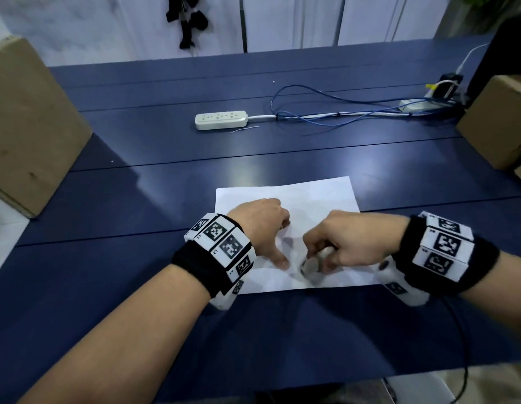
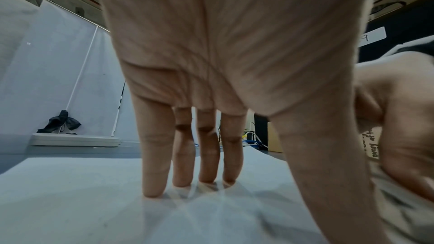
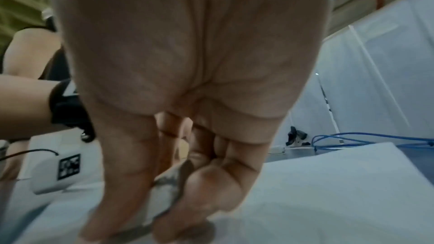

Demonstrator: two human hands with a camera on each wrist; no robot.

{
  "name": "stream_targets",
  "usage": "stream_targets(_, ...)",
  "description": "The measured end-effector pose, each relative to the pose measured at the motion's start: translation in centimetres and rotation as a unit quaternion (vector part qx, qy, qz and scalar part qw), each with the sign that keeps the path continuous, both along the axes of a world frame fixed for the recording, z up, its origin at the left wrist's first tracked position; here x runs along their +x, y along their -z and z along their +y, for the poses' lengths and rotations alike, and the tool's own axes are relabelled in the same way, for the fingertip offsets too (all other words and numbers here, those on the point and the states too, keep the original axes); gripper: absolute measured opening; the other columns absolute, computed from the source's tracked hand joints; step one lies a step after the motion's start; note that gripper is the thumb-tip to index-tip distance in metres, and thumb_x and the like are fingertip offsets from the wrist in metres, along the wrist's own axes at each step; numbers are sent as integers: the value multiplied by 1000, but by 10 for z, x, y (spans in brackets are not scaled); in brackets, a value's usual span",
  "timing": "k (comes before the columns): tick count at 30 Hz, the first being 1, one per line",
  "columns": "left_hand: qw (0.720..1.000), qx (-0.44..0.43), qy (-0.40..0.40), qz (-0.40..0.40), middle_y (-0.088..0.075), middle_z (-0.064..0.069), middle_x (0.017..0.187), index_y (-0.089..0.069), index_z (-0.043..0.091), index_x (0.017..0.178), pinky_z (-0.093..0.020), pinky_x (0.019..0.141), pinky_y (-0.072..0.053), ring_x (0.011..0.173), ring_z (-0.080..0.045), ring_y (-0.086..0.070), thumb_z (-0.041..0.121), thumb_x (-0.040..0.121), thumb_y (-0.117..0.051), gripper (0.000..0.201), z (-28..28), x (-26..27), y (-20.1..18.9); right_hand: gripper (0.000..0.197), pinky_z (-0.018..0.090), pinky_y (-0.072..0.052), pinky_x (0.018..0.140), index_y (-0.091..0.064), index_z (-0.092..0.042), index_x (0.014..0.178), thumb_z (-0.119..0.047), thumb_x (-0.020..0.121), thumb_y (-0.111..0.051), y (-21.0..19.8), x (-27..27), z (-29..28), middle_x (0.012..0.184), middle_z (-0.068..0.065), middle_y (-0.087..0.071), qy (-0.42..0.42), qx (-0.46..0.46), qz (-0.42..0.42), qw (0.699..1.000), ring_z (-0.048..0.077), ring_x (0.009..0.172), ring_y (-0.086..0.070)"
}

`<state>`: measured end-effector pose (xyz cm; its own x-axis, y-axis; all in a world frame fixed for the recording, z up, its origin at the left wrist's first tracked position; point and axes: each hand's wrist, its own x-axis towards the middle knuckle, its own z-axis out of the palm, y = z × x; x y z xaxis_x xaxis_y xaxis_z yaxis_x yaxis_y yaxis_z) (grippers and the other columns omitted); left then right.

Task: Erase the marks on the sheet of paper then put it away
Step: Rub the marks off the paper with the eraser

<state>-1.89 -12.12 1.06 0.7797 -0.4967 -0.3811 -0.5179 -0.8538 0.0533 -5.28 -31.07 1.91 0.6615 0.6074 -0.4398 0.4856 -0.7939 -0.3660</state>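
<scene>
A power strip (image 1: 221,120) lies beside blue cables (image 1: 326,109).

Blue table (image 1: 137,199), white wall panels (image 1: 291,21).

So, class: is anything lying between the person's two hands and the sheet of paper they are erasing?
Only the eraser: the right hand pinches it against the sheet of paper. The left hand presses the sheet directly, fingers straight, with nothing between.

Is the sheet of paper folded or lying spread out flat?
Spread flat: the sheet of paper lies unfolded on the blue table, left hand pressing it, right hand rubbing an eraser.
</scene>
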Motion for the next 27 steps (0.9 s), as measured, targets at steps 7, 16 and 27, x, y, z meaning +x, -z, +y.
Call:
stream_targets(7, 1000, -6, 9, 13, -48, 8, 108, -59, 29, 122, -38, 86, -51, 101, -16, -55, 62, 62, -82, 72, 1, 1, -3, 20, 27, -42, 68, -62, -24, 96, -34, 80, -71, -1, 37, -14, 73, -12, -55, 92, -12, -132, 987, 16, 78, -51)
stream_targets(16, 1000, -2, 14, 8, -45, 8, 104, -60, 27, 121, -36, 84, -51, 98, -17, -54, 62, 61, -82, 73, -2, 2, -3, 23, 27, -43, 68, -65, -26, 97, -36, 78, -72, 0, 36, -8, 72, -12, -55, 86, -15, -110, 990, 12, 75, -52)
stream_targets(27, 1000, -10, 14, 12, -45, 8, 107, -57, 26, 126, -34, 83, -48, 101, -17, -54, 60, 64, -82, 75, 0, 2, 0, 20, 29, -50, 71, -65, -28, 92, -31, 74, -75, 0, 22, -7, 78, -7, -65, 44, -25, -46, 998, 10, 78, -56)
